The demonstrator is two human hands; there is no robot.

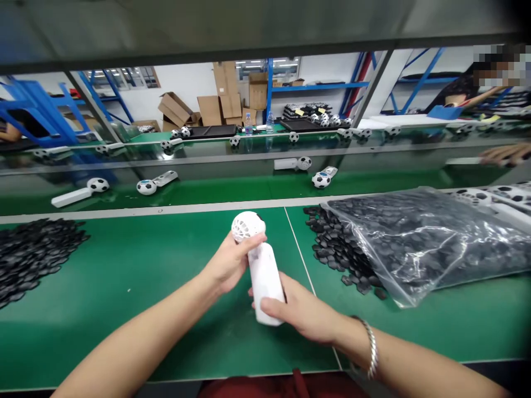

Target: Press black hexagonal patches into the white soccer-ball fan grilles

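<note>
Over the green worktop (124, 331), the left hand (226, 264) has a closed grip on the round white head (248, 225) of a handheld fan (258, 258), and the right hand (301, 307) closes around its white handle (265, 282), near a plastic bag (423, 243) of black pieces (336, 254).

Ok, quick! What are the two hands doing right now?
Left hand: closed, holding the white handheld fan near its top.
Right hand: closed, holding the fan's handle.

Bare forearms (136, 345), silver link bracelet (372, 348) on the right wrist (350, 337), dark red clothing (282, 387)
</note>
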